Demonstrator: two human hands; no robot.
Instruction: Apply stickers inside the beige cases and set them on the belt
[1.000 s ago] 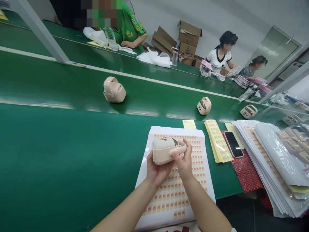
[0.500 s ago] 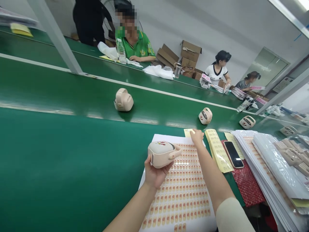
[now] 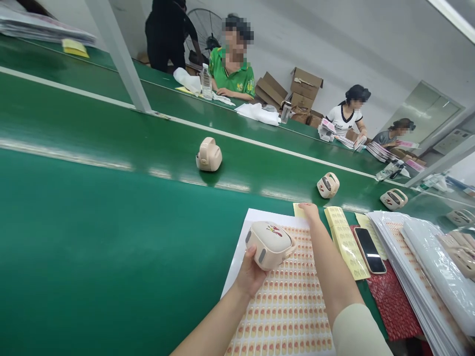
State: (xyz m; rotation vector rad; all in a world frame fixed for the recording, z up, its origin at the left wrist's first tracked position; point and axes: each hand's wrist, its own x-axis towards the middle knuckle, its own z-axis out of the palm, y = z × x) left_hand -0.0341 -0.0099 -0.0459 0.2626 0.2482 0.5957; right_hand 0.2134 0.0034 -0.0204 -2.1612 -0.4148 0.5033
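My left hand (image 3: pixel 252 274) grips a small cream portable speaker (image 3: pixel 270 242) from below and the side, tilted so its pale front with a red motif faces up. The speaker's carry handle points right. Beneath it lies a white sheet of orange-and-cream oval stickers (image 3: pixel 282 299). At the sheet's far edge my right hand (image 3: pixel 310 212) has its fingers drawn together on a small yellow sticker slip (image 3: pixel 298 210). Those fingertips are partly hidden, and any single sticker between them is too small to make out.
Along the green conveyor stand more speakers (image 3: pixel 210 155), (image 3: pixel 328 185), (image 3: pixel 394 199). To the right lie a yellow sticker strip (image 3: pixel 345 242), a phone (image 3: pixel 370 250), red bubble wrap (image 3: pixel 395 301) and stacked sheets (image 3: pixel 419 277). Co-workers sit across the line; a metal post (image 3: pixel 120 57) rises at left.
The speaker in my left hand has turned, showing more of its front and its grey-padded base. My right hand stays at the yellow slip. The whole view has shifted slightly.
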